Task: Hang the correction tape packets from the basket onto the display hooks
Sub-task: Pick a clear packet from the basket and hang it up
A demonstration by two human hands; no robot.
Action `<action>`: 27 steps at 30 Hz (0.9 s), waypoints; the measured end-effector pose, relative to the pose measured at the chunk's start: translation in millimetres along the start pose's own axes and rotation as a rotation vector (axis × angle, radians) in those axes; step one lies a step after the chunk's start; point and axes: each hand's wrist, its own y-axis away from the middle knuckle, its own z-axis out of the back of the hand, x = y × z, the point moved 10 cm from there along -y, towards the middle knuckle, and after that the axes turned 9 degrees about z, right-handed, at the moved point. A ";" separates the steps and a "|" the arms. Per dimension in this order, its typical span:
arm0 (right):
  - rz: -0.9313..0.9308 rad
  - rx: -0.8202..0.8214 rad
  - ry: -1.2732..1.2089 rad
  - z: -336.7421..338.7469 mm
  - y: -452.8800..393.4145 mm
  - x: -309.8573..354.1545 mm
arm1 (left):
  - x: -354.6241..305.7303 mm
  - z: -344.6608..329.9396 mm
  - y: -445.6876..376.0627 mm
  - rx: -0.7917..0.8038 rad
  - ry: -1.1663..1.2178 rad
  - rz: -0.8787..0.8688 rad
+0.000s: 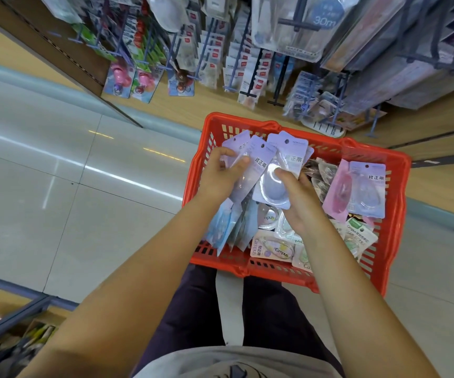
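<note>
A red plastic basket [396, 186] stands on the floor in front of me, filled with correction tape packets. Above it, my left hand [220, 175] and my right hand [298, 197] together grip a fanned bunch of lavender correction tape packets [271, 175], the left on its left side, the right with a thumb on the front blister. Pink and lavender packets [357, 189] lean in the basket's right half, and Campus packets [272, 248] lie on its bottom. Display hooks [235, 64] with hanging packets fill the shelf beyond the basket.
The display rack's wooden base [182, 105] runs just behind the basket. Glossy tiled floor [70, 165] stretches to the left. A low shelf with goods [10, 339] sits at the bottom left. My dark trouser legs [269, 304] stand close behind the basket.
</note>
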 end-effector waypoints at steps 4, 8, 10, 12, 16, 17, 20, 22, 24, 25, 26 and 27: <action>0.020 -0.047 -0.040 15.2 11.2 10.6 | -11.0 -4.2 10.4 0.058 0.053 0.017; 0.051 -0.028 -0.053 24.0 27.6 23.0 | -31.1 -24.7 37.1 0.318 0.077 -0.013; 0.081 -0.044 -0.035 27.8 38.0 33.5 | -39.7 -30.4 55.4 0.392 0.136 -0.038; 0.112 -0.090 -0.046 33.7 48.3 43.2 | -35.0 -25.6 63.1 0.369 0.184 0.005; 0.120 -0.091 -0.125 34.4 66.5 51.8 | -19.3 -3.3 66.5 0.233 0.190 0.040; 0.120 -0.078 -0.106 29.6 70.8 51.4 | -14.9 -1.2 69.1 0.226 0.190 0.044; 0.145 0.025 0.043 2.7 83.8 46.0 | -2.0 -9.8 80.5 0.309 0.215 0.060; 0.164 0.115 0.178 -22.9 91.8 38.6 | 3.2 -16.7 88.7 0.373 0.238 0.049; 0.213 0.194 0.310 -46.2 97.4 32.2 | 7.8 -12.8 92.1 0.383 0.279 0.045; 0.227 0.219 0.373 -54.6 99.0 28.5 | 10.5 -7.0 91.6 0.378 0.291 0.042; 0.237 0.246 0.419 -60.9 100.7 25.5 | 12.7 -0.6 92.2 0.373 0.301 0.040; 0.244 0.268 0.458 -65.3 101.8 23.8 | 17.1 7.0 91.6 0.368 0.307 0.043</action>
